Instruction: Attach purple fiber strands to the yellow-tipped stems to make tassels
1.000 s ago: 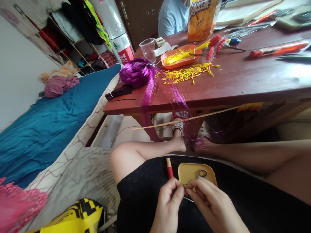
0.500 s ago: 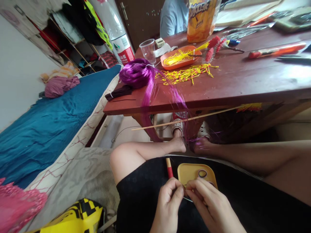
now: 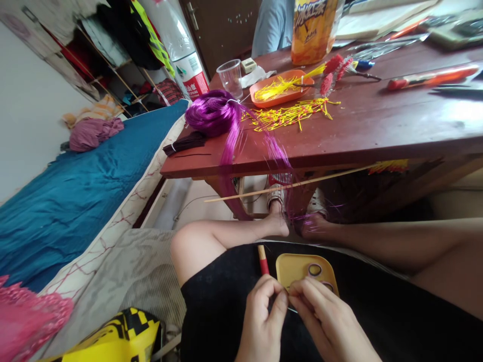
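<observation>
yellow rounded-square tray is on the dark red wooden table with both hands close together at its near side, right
No: the yellow rounded-square tray lies on the black cloth over the person's lap, not on the dark red wooden table, as the head view shows. The left hand and right hand are close together at its near side.

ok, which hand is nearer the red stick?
Left. The left hand is at the near end of the red stick in view; contact unclear. The right hand is farther right, overlapping the yellow tray in view.
</observation>
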A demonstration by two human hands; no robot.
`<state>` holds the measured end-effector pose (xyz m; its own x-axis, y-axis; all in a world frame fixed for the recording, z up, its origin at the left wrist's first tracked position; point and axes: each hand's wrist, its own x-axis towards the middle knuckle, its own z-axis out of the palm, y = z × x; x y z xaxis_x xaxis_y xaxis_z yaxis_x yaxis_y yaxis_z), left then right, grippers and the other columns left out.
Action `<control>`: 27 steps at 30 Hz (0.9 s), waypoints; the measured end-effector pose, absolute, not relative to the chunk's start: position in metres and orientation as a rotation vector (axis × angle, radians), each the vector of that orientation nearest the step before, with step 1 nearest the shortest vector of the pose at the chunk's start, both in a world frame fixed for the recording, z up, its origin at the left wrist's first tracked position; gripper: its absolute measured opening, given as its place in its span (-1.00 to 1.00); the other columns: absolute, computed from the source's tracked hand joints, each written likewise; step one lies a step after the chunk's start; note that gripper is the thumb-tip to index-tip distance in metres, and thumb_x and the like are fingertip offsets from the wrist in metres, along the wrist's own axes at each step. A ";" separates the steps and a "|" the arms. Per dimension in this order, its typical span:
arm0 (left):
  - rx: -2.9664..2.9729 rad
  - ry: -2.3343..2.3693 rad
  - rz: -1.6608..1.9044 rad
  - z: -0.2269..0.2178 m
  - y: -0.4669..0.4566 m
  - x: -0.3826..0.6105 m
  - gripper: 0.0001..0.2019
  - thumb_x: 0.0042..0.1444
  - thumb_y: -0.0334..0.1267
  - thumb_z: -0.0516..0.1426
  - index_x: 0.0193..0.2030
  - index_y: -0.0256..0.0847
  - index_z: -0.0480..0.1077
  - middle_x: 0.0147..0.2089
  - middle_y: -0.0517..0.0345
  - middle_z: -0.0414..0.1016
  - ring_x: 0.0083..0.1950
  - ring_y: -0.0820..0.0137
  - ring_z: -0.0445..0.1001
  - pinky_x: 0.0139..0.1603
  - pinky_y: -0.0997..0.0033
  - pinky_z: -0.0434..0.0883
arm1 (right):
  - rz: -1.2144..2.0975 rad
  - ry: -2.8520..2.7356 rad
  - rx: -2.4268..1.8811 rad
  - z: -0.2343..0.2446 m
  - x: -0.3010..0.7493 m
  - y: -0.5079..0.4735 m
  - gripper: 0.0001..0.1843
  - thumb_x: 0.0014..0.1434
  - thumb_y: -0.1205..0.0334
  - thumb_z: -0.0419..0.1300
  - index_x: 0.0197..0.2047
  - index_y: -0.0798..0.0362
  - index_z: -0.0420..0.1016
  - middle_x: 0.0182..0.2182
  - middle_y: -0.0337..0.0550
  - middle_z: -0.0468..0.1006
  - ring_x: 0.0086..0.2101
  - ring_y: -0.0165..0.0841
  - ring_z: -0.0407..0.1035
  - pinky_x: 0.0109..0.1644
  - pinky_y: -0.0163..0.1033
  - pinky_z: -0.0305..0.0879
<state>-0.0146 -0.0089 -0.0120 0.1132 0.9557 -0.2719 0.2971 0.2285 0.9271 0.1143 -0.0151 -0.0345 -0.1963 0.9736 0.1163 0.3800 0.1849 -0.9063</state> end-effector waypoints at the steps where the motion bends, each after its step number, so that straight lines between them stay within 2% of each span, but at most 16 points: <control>1: 1.272 1.399 0.761 -0.012 -0.009 -0.015 -0.74 0.19 -0.16 -0.03 -0.48 -0.22 0.20 -0.43 0.19 0.19 -0.36 0.41 0.23 -0.30 0.47 0.22 | 0.997 -1.702 -1.287 -0.034 0.115 -0.015 -0.80 0.27 0.24 -0.08 -0.38 -0.02 0.27 -0.48 -0.24 0.39 -0.48 -0.37 0.32 -0.40 -0.31 0.26; 3: 1.233 1.389 0.774 -0.012 -0.010 -0.015 -0.74 0.18 -0.15 -0.03 -0.48 -0.22 0.20 -0.43 0.20 0.19 -0.35 0.41 0.23 -0.29 0.48 0.22 | 1.000 -1.690 -1.287 -0.033 0.115 -0.015 -0.81 0.26 0.22 -0.06 -0.37 -0.03 0.28 -0.48 -0.25 0.39 -0.48 -0.38 0.32 -0.40 -0.32 0.27; 7: 1.173 1.401 0.787 -0.011 -0.009 -0.014 -0.72 0.17 -0.13 -0.03 -0.49 -0.22 0.19 -0.45 0.22 0.16 -0.38 0.43 0.20 -0.32 0.49 0.21 | 0.984 -1.622 -1.339 -0.032 0.117 -0.015 -0.90 0.24 0.18 -0.03 -0.21 -0.04 0.27 -0.43 -0.24 0.43 -0.48 -0.39 0.35 -0.38 -0.33 0.31; 12: 1.256 1.449 0.776 -0.010 -0.009 -0.013 -0.72 0.19 -0.13 -0.04 -0.49 -0.21 0.19 -0.46 0.23 0.15 -0.40 0.43 0.20 -0.34 0.49 0.20 | 1.006 -1.692 -1.339 -0.031 0.119 -0.015 -0.80 0.27 0.24 -0.08 -0.39 -0.03 0.24 -0.51 -0.26 0.40 -0.51 -0.39 0.32 -0.40 -0.32 0.27; 17: 1.303 1.470 0.787 -0.010 -0.010 -0.013 -0.72 0.20 -0.15 -0.05 -0.48 -0.21 0.20 -0.45 0.21 0.20 -0.38 0.42 0.24 -0.33 0.49 0.22 | 0.894 -1.728 -1.369 -0.030 0.122 -0.013 -0.89 0.24 0.20 -0.03 -0.28 -0.06 0.30 -0.47 -0.26 0.42 -0.48 -0.34 0.33 -0.38 -0.28 0.27; 22: 1.395 1.503 0.783 -0.010 -0.010 -0.012 -0.73 0.20 -0.19 -0.05 -0.50 -0.21 0.21 -0.47 0.20 0.22 -0.41 0.43 0.26 -0.36 0.49 0.21 | 0.812 -1.798 -1.323 -0.029 0.126 -0.011 -0.80 0.25 0.28 -0.07 -0.39 -0.03 0.28 -0.50 -0.25 0.42 -0.47 -0.36 0.33 -0.33 -0.26 0.27; 27: 1.471 1.532 0.782 -0.009 -0.010 -0.012 -0.73 0.21 -0.21 -0.05 -0.51 -0.21 0.22 -0.47 0.19 0.25 -0.41 0.43 0.28 -0.36 0.49 0.23 | 0.661 -1.883 -1.296 -0.028 0.130 -0.007 -0.92 0.22 0.26 0.01 -0.27 -0.02 0.30 -0.47 -0.21 0.44 -0.42 -0.31 0.35 -0.29 -0.20 0.27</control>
<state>-0.0120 -0.0097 -0.0092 0.0538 0.9867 -0.1533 0.4551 0.1125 0.8833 0.1300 -0.0071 -0.0285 -0.2122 0.9345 0.2857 0.5512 0.3558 -0.7547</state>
